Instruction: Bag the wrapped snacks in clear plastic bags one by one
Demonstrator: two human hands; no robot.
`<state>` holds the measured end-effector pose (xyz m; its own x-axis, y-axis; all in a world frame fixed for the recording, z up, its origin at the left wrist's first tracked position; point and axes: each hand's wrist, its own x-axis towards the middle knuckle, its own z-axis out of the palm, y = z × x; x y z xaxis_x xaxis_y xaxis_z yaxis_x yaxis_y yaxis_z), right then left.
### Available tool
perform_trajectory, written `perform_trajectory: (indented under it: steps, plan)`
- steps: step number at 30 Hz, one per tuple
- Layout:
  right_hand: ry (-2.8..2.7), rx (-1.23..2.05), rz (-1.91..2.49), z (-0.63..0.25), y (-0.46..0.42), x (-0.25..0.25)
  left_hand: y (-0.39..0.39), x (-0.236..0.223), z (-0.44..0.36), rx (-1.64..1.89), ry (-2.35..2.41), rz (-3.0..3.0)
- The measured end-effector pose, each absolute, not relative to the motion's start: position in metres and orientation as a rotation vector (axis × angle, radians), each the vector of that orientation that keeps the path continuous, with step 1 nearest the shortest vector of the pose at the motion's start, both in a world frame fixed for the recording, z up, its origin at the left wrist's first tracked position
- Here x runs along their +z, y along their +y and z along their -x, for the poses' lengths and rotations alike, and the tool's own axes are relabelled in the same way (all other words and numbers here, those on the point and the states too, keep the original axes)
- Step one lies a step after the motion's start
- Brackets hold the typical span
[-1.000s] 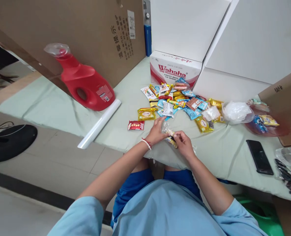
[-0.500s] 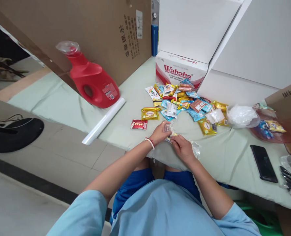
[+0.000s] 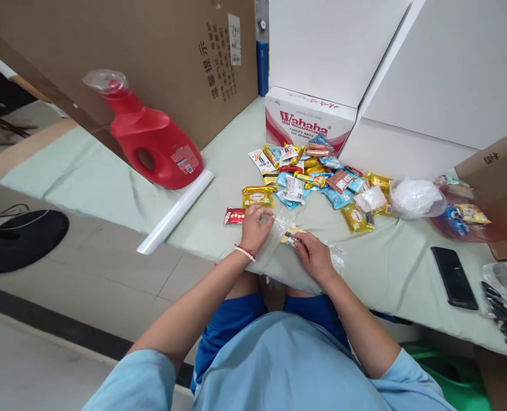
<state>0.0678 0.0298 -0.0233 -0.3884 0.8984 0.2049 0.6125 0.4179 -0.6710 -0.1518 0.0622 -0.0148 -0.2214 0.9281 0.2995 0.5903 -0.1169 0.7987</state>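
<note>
My left hand [image 3: 257, 229] is closed in a pinch at the edge of a crumpled piece of clear plastic film [image 3: 285, 219]. My right hand [image 3: 316, 257] grips a small yellow packet with a dark band [image 3: 291, 235], close to the table's front edge. Just behind the left hand lie a red packet [image 3: 233, 216], partly covered by the fingers, and a yellow snack packet [image 3: 257, 197]. More crumpled clear plastic [image 3: 337, 258] lies beside the right wrist. Farther back is a heap of mixed wrapped snacks [image 3: 309, 171].
A red jug [image 3: 161, 140] and a white roll [image 3: 176, 212] are on the left. Behind the snacks stands a Wahaba box [image 3: 309, 117]. To the right are a bowl with white plastic [image 3: 417, 198], a reddish clear dish [image 3: 497, 228] and a black phone [image 3: 454, 278].
My left hand has moved left, away from my right hand, drawing the clear film out between them. The yellow packet stays in my right hand. The view has shifted slightly.
</note>
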Motion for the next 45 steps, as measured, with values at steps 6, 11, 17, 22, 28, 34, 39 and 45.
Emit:
perform_trajectory:
  steps: [6, 11, 17, 22, 28, 34, 39, 45]
  plan:
    - [-2.157, 0.649, 1.288, -0.068, 0.030, -0.026, 0.064, -0.001, 0.150, 1.116, 1.605, -2.155]
    - [-2.177, 0.656, 1.291, -0.069, 0.030, -0.024, 0.080, 0.012, 0.132, 0.817, 1.539, -2.389]
    - [-2.129, 0.717, 1.270, -0.069, 0.030, -0.024, 0.089, 0.036, 0.137, 0.872, 1.422, -2.575]
    - [-2.091, 0.742, 1.275, -0.068, 0.031, -0.025, 0.064, 0.040, 0.161, 0.942, 1.406, -2.564]
    - [-2.124, 0.696, 1.272, -0.068, 0.030, -0.026, 0.052, 0.007, 0.154, 0.946, 1.651, -1.482]
    - [-2.148, 0.685, 1.279, -0.067, 0.029, -0.024, 0.063, 0.003, 0.113, 0.996, 1.584, -1.185]
    - [-2.130, 0.665, 1.310, -0.066, 0.028, -0.025, 0.051, -0.001, 0.117, 1.120, 1.711, -1.290]
    - [-2.152, 0.624, 1.291, -0.066, 0.029, -0.028, 0.041, -0.016, 0.140, 0.947, 1.988, -1.158]
